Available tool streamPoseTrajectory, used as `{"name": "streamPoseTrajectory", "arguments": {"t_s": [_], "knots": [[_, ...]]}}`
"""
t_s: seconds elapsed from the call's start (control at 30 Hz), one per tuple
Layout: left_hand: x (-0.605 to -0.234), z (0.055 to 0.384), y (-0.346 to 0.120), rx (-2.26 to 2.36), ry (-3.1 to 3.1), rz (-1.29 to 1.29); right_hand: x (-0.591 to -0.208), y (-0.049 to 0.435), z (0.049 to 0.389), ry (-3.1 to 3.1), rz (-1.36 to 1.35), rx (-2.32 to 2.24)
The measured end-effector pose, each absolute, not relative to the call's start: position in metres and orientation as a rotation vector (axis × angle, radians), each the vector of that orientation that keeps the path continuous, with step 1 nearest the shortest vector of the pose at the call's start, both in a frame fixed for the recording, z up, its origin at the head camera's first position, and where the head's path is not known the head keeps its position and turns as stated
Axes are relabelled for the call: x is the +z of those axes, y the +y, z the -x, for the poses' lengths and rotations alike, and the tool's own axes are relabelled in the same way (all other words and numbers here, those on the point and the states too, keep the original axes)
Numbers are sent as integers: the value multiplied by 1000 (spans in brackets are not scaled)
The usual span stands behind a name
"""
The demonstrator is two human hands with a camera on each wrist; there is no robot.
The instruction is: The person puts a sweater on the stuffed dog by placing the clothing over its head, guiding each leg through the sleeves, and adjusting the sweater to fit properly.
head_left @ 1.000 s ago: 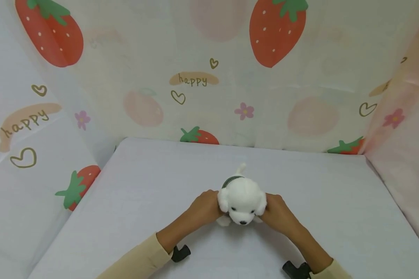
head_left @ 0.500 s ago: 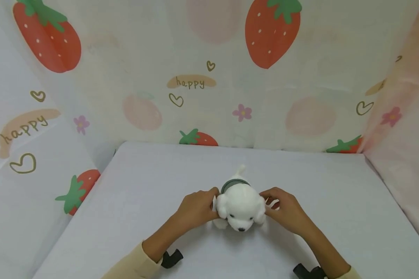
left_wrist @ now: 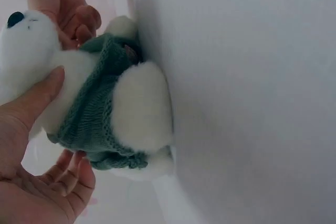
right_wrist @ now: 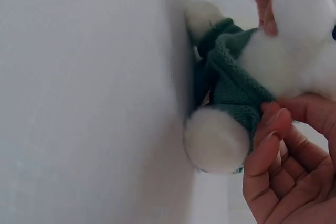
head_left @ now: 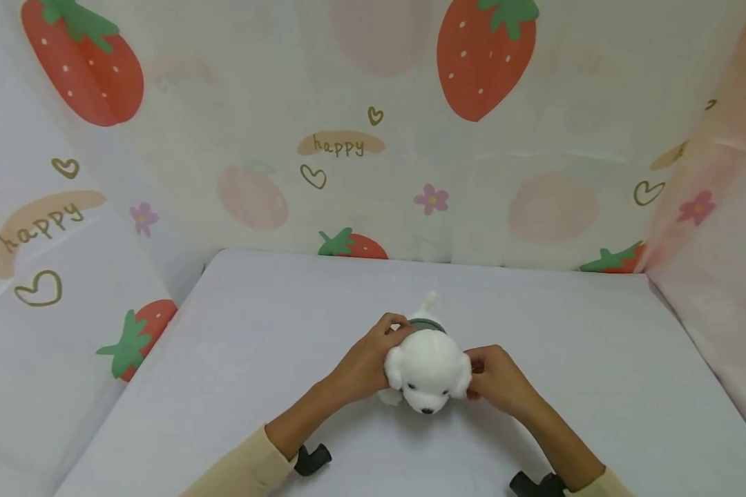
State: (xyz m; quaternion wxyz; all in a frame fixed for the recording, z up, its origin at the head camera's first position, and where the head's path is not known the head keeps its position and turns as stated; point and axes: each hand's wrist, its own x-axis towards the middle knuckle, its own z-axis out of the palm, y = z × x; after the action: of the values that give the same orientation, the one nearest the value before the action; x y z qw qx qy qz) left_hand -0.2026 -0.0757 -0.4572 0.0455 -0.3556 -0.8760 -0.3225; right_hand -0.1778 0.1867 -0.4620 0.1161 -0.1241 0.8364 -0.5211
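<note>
A white plush dog [head_left: 432, 359] with a dark nose and floppy ears stands on the white table, facing me. It wears a green knitted sweater [left_wrist: 92, 111], mostly hidden behind its head in the head view. My left hand [head_left: 363, 362] grips the dog from its side, thumb against the neck and fingers reaching over the back. On the opposite side my right hand [head_left: 503, 379], partly covered by an ear in the head view, pinches the sweater's edge near the front leg. That pinch on the knit [right_wrist: 233, 82] shows in the right wrist view.
The white-covered table [head_left: 286, 304] extends around the dog. Cloth walls [head_left: 373, 193] printed with strawberries, hearts and flowers stand at the back and both sides. A black wrist-camera mount [head_left: 313, 459] sits below the left wrist, with another mount [head_left: 537, 484] below the right.
My left hand has moved up over the dog's back onto the sweater. My right hand, briefly loosened half a second ago, has closed in again by the ear. The dog stays nearly in place.
</note>
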Motion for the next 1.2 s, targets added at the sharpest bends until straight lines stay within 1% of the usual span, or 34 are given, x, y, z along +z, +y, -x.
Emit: {"name": "streamPoseTrajectory", "arguments": {"t_s": [0.13, 0.3, 0.43, 0.57, 0.87, 1.1, 1.2], "knots": [[-457, 202, -73, -881, -2626, 1095, -464, 193, 179, 2341, 397, -1548], [-455, 201, -70, -779, -2575, 1059, -473, 202, 181, 2207, 597, -1654], [-455, 200, -70, -803, -2605, 1051, -482, 199, 183, 2488, 826, -1563], [-457, 199, -71, -886, -2634, 1045, -482, 190, 184, 2805, 947, -1348], [-459, 200, -73, -1132, -2657, 969, -478, 174, 190, 2773, 1079, -1363], [-452, 195, -81, -850, -2830, 796, -476, 165, 191, 2842, 1084, -1356], [-449, 196, -85, -841, -2924, 755, -476, 164, 191, 2898, 1057, -1319]]}}
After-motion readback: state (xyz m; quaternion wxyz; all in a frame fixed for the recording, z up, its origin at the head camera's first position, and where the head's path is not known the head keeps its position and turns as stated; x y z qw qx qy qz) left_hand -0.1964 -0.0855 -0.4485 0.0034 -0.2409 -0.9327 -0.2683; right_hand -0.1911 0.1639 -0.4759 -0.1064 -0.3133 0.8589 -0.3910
